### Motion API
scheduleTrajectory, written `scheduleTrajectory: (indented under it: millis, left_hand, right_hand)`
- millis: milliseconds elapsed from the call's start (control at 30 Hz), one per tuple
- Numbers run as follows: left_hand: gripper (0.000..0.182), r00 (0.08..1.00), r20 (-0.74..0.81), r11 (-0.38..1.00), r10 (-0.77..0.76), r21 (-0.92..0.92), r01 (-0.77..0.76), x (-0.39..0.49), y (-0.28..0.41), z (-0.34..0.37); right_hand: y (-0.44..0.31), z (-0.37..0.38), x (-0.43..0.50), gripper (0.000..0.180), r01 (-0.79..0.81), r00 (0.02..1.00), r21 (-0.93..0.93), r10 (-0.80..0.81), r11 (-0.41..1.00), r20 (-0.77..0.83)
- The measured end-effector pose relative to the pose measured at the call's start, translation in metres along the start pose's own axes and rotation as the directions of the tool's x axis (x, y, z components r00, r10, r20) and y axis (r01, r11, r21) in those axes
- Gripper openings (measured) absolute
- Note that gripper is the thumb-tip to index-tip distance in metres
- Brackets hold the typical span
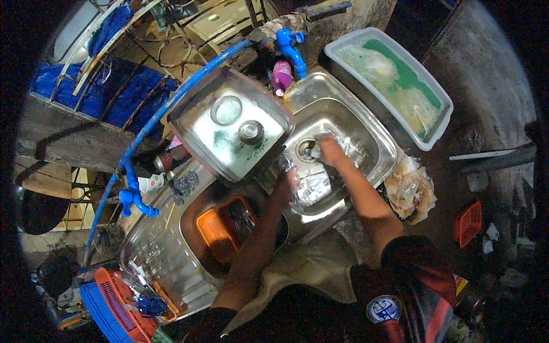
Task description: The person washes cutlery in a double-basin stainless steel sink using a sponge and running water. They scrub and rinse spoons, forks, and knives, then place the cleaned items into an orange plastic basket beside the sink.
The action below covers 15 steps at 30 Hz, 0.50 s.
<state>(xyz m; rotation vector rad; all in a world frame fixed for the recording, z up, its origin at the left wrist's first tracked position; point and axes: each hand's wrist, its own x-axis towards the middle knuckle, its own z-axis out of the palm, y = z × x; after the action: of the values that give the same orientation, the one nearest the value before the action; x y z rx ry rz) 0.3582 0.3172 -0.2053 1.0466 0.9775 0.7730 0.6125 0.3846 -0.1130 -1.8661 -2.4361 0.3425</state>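
Note:
My right hand [331, 150] is in the stainless steel sink basin [377, 143], its fingers closed around a small pale item [316, 151] beside the drain [306, 148]. What that item is stays unclear. My left hand [293, 176] is at the near left side of the basin, largely in shadow. A shiny, clear or metallic object [284, 162] shows at its fingers, but the grip on it is hard to make out. Metal forks and spoons [315, 188] lie on the basin floor below the drain. More shiny utensils [354, 151] lie to the right of my right hand.
Left of the basin stands a tub of foamy water [201, 133] holding a bowl [226, 110] and a metal vessel [251, 132]. A grey tub [444, 115] holds greenish soapy water. Blue taps [294, 55], an orange basket [210, 227], a utensil rack [124, 304] and a crumpled plastic bag [411, 188] surround the sink.

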Motion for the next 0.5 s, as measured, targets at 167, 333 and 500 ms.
scheduleTrajectory:
  millis: [167,333,500]
  left_hand:
    - [0.043,0.947,-0.043,0.916,-0.318,-0.272,0.295,0.017,-0.012,0.014]
    - [0.068,0.914,-0.403,0.998,-0.051,0.018,0.064,0.015,-0.011,0.033]
    - [0.080,0.622,-0.363,0.589,0.694,0.782,-0.202,0.049,-0.081,0.015]
  right_hand:
    - [-0.020,0.022,0.036,0.036,0.038,0.968,0.045,-0.048,0.998,0.246]
    - [-0.030,0.036,0.033,0.037,-0.001,1.000,0.394,0.013,0.919,-0.028]
    - [-0.066,0.051,0.005,0.033,-0.012,0.898,0.858,0.382,0.513,-0.216]
